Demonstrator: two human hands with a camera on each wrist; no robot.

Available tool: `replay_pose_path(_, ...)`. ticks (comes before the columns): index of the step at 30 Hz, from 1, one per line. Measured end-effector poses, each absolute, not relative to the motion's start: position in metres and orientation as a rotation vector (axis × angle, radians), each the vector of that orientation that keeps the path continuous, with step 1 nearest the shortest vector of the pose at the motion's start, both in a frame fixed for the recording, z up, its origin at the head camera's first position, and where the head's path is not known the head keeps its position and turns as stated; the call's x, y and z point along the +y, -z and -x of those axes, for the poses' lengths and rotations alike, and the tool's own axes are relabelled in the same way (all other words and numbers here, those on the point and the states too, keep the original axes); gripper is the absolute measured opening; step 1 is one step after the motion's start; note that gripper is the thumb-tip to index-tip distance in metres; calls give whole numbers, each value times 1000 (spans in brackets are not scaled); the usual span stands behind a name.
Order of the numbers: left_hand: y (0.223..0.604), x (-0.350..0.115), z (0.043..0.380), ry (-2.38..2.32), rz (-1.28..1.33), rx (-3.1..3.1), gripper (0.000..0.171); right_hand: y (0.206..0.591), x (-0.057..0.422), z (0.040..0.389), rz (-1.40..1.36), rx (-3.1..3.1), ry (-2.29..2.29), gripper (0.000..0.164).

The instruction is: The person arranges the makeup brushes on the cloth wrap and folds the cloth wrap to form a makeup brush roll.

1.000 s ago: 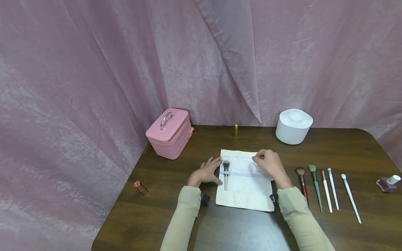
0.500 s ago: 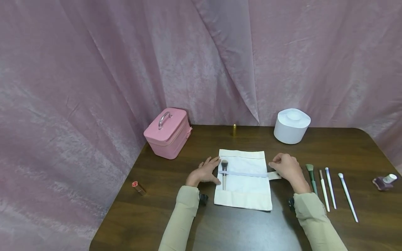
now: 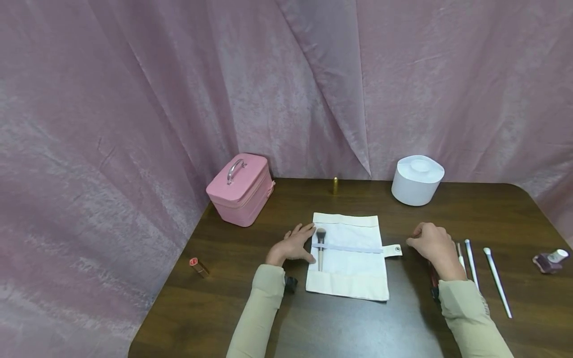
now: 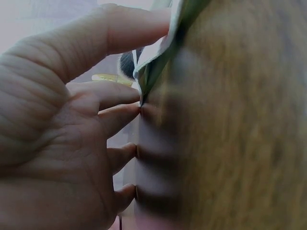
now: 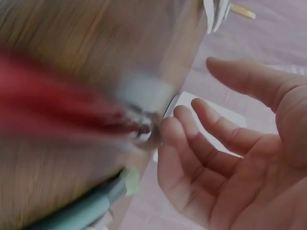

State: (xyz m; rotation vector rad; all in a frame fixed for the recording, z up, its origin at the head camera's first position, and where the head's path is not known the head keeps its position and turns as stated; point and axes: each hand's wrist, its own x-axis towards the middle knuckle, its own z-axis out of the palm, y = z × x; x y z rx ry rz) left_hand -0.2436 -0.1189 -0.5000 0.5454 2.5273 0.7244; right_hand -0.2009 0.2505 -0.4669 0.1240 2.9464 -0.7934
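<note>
A white cloth brush roll [image 3: 353, 263] lies spread on the table, with one dark-bristled makeup brush [image 3: 321, 241] under its elastic band. My left hand [image 3: 293, 246] rests at the roll's left edge, thumb and fingers spread; in the left wrist view the thumb [image 4: 136, 29] lies on the cloth. Right of the roll's snap strap [image 3: 393, 250], my right hand [image 3: 435, 248] hovers by the loose brushes, holding nothing. The right wrist view shows its thumb apart from the bent fingers, near a blurred red-handled brush [image 5: 62, 105]. A green brush [image 5: 91, 206] lies beside that one.
Slim white brushes [image 3: 498, 283] lie to the right, near a small purple bottle [image 3: 547, 262]. A pink case [image 3: 241, 191], a gold tube [image 3: 335, 186] and a white container [image 3: 417, 181] stand at the back. A lipstick [image 3: 199, 267] lies at left.
My right hand has let go of the strap, which now extends out to the right, and has moved right to the brushes. My left hand stays at the roll's edge.
</note>
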Motion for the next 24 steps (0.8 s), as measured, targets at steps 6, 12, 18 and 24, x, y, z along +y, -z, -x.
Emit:
replay_pose_path(6,501,-118,244,-707,-558,2532,97,470,261,191,-299,2958,680,36)
replay_pose_path(12,501,-117,243,-712,-556,2534,96,471,266,190,-385,2959,637,34)
replay_pose_path(18,501,-118,243,-712,-549,2535,95,471,269,190,-392,2923,618,35)
replay_pose_path(24,499,-118,243,-722,-544,2537,95,470,269,192,-362,2873,614,34)
